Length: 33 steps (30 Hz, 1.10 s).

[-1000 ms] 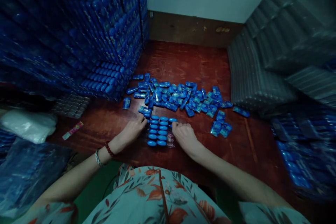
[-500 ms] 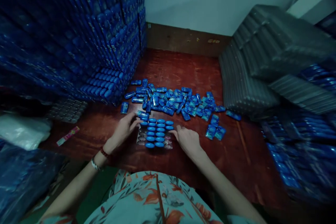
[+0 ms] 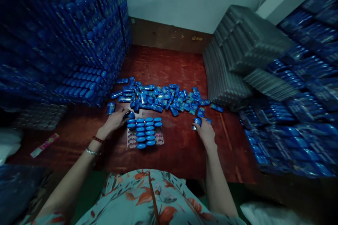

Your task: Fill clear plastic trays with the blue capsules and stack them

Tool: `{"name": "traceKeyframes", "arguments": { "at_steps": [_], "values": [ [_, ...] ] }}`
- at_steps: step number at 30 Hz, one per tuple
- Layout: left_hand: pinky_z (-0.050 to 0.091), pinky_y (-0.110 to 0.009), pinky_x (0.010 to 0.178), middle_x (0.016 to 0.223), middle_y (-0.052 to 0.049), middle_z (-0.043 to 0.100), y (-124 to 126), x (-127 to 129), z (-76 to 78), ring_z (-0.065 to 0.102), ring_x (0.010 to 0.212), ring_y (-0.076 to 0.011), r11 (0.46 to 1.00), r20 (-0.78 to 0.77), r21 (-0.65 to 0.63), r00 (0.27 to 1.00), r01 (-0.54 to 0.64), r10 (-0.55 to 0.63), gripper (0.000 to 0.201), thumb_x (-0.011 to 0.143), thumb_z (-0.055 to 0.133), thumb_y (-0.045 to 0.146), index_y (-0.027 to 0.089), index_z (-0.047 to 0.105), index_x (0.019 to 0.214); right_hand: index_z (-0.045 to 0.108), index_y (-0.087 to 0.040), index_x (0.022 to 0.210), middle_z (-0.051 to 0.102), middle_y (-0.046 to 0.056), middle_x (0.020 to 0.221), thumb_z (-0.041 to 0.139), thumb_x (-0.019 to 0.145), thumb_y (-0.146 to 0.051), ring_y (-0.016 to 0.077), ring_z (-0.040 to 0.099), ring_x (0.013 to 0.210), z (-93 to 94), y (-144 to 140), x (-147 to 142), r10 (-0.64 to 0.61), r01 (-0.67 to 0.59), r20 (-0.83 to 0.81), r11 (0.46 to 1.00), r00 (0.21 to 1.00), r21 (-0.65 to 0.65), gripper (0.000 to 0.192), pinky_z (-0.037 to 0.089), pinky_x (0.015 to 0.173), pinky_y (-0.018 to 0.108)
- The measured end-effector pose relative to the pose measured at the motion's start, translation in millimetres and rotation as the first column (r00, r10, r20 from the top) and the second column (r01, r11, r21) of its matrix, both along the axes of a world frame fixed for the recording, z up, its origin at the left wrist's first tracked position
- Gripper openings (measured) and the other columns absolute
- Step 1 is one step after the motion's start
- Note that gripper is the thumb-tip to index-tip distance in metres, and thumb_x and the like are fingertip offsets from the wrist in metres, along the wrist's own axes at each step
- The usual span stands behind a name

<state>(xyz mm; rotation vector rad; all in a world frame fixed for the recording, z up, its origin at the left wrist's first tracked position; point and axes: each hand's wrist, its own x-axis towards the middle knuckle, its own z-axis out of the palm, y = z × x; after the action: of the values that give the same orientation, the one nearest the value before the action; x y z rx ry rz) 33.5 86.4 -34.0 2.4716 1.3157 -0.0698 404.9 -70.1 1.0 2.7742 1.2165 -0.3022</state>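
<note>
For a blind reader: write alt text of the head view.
Left hand sets a small blue oval case by a clear plastic tray on a red wooden table; right hand grasps another blue case.

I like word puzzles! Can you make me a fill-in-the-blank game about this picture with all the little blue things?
1. The small packs scattered across the table are ____ in colour.
2. The clear tray lies between the left hand and the ____ hand.
3. The bracelets are on the ____ wrist.

Missing words: blue; right; left
</note>
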Motion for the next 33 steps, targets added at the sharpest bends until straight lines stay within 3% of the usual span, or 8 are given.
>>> {"name": "traceKeyframes", "arguments": {
  "at_steps": [6,11,15,18,21,23,28,33],
  "values": [
    [0.047,-0.031,0.073,0.118,-0.011,0.057,-55.2,-40.9,2.2,0.062,0.093,-0.0248,0.985,0.082,-0.048,0.982,-0.167,0.170,0.047,0.087,0.044,0.045,0.024,0.044,0.129,0.050,-0.020,0.115,0.065,0.011,0.100,0.060,0.080,-0.042,0.0250,0.061,0.093,-7.3,1.6,-24.4,0.287,-0.315,-0.310,0.948,0.906,-0.041,0.042,0.040,0.068,0.028],
    [0.048,-0.029,0.064,0.082,-0.003,0.064,-102.6,-69.4,3.0,0.062,0.070,-0.0199,0.883,0.307,-0.147,0.828,-0.445,0.469,0.041,0.081,0.048,0.053,0.020,0.052,0.106,0.055,-0.024,0.096,0.062,0.000,0.079,0.055,0.081,-0.044,0.0171,0.059,0.074,-12.8,-17.9,-51.2,0.406,-0.255,-0.593,0.911,0.695,0.325,0.025,0.041,0.062,0.025],
    [0.051,-0.028,0.070,0.084,-0.003,0.065,-126.1,-54.6,5.1,0.063,0.076,-0.0178,0.818,0.591,-0.194,0.601,-0.542,0.539,0.033,0.078,0.056,0.048,0.019,0.053,0.094,0.051,-0.022,0.098,0.060,0.000,0.084,0.056,0.081,-0.042,0.0138,0.058,0.068,-19.3,-15.7,-76.1,0.523,0.007,-0.637,0.770,0.566,0.638,0.027,0.047,0.060,0.024],
    [0.051,-0.028,0.075,0.088,-0.003,0.065,-130.6,-26.5,4.5,0.063,0.082,-0.0167,0.851,0.698,-0.177,0.546,-0.494,0.463,0.022,0.082,0.055,0.037,0.019,0.055,0.095,0.054,-0.022,0.098,0.061,0.004,0.091,0.052,0.086,-0.034,0.0158,0.060,0.078,-27.4,-9.0,-92.5,0.663,-0.137,-0.459,0.644,0.591,0.753,0.017,0.051,0.072,0.029],
    [0.051,-0.029,0.077,0.091,-0.005,0.064,-126.1,-6.0,0.4,0.062,0.085,-0.0160,0.905,0.740,-0.076,0.584,-0.419,0.333,0.015,0.086,0.050,0.029,0.018,0.056,0.095,0.056,-0.020,0.102,0.061,0.008,0.101,0.040,0.091,-0.024,0.0181,0.059,0.097,-31.8,-7.6,-100.3,0.796,-0.395,-0.246,0.511,0.554,0.763,0.019,0.048,0.086,0.032],
    [0.050,-0.029,0.079,0.092,-0.006,0.063,-122.2,-2.6,-4.4,0.061,0.086,-0.0161,0.935,0.733,-0.016,0.632,-0.354,0.252,0.013,0.088,0.047,0.026,0.018,0.055,0.096,0.056,-0.019,0.105,0.060,0.010,0.104,0.035,0.092,-0.019,0.0176,0.058,0.098,-28.5,-9.4,-101.7,0.837,-0.536,-0.169,0.474,0.520,0.698,0.024,0.048,0.086,0.031],
    [0.049,-0.027,0.075,0.096,-0.008,0.060,-116.3,-12.7,-12.7,0.059,0.084,-0.0147,0.985,0.589,0.065,0.803,-0.159,0.091,0.022,0.091,0.034,0.017,0.018,0.055,0.098,0.057,-0.019,0.101,0.059,0.007,0.095,0.033,0.088,-0.007,0.0151,0.057,0.083,-3.2,-9.3,-102.3,0.897,-0.779,-0.135,0.433,0.420,0.454,0.030,0.047,0.075,0.026],
    [0.045,-0.024,0.068,0.094,-0.006,0.056,-103.7,-13.6,7.0,0.054,0.079,-0.0147,0.994,0.417,0.105,0.906,0.035,-0.076,0.024,0.091,0.033,0.015,0.018,0.054,0.103,0.056,-0.020,0.095,0.055,0.003,0.088,0.037,0.093,-0.020,0.0135,0.054,0.073,9.9,3.4,-93.8,0.872,-0.758,-0.240,0.489,0.426,0.432,0.018,0.042,0.065,0.023]
  ]
}}
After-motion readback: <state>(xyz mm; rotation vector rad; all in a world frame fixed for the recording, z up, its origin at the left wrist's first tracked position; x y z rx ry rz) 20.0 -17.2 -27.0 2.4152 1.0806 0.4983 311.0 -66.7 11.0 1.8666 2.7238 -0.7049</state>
